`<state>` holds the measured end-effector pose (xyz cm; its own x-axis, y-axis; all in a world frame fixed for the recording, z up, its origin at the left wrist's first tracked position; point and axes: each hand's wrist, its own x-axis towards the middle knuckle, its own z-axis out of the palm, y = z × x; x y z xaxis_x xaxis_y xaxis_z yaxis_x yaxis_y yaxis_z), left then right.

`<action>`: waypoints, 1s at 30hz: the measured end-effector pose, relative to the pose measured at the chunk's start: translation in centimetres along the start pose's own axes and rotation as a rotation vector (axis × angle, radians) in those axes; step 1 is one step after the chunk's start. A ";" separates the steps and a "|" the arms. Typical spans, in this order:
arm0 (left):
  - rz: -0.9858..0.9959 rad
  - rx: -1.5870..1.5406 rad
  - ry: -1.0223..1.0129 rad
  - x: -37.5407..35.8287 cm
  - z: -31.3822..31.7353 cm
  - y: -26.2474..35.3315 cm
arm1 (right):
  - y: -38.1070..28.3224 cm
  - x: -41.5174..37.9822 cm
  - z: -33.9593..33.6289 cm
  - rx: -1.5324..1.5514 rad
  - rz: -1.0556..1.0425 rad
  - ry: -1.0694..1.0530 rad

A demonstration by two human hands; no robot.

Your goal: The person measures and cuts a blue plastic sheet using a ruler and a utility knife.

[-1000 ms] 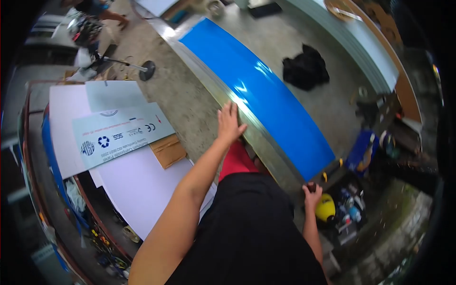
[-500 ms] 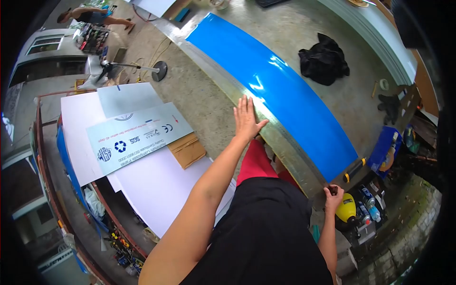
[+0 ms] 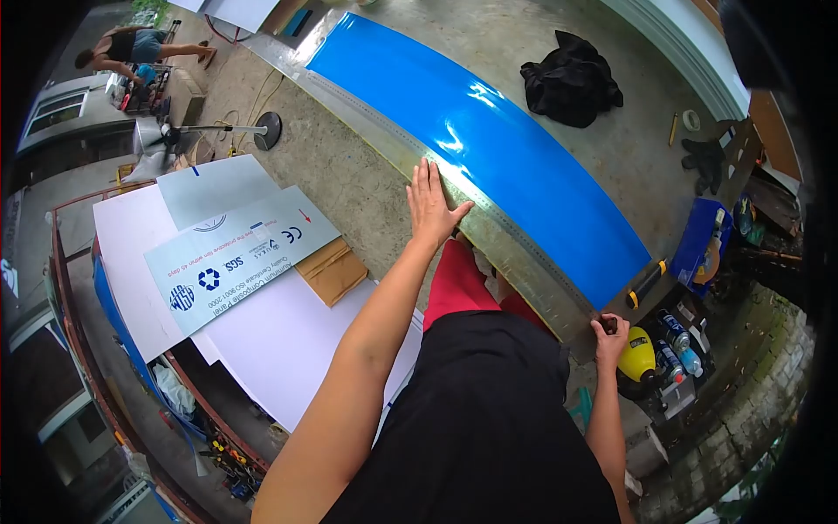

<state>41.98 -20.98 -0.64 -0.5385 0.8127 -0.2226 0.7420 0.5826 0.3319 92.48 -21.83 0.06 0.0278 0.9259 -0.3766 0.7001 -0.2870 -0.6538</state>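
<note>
A long glossy blue sheet [image 3: 489,144] lies on the worktable [image 3: 637,166], with a long metal ruler [image 3: 497,213] along its near edge. My left hand [image 3: 431,208] is pressed flat on the ruler near its middle, fingers stretched and thumb apart. At the sheet's right near corner, by the ruler's end, my right hand [image 3: 613,341] is closed with its fingertips pinched together. Something small and dark seems to be between those fingers, but I cannot make out what. A yellow and black utility knife [image 3: 646,285] lies just beyond my right hand.
A bundled black cloth [image 3: 572,79], tape roll [image 3: 691,120] and dark glove [image 3: 704,164] lie on the table. Right of it are a blue bin [image 3: 703,244] and yellow bottle [image 3: 637,354]. Printed panels [image 3: 240,262] are stacked left. Another person [image 3: 140,48] bends near a standing fan [image 3: 267,131].
The whole view has shifted slightly as my head moved. Both hands keep their places along the ruler. The person in the background now bends with an arm reaching down.
</note>
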 end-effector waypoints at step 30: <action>0.158 0.106 0.006 0.9 0.1 -2.0 | -1.8 -1.0 0.3 0.062 0.012 0.106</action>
<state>40.07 -21.37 -1.62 -0.4137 0.8944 -0.1700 0.8553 0.4458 0.2640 91.03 -22.30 1.39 0.1131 0.9423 -0.3151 0.6540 -0.3093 -0.6903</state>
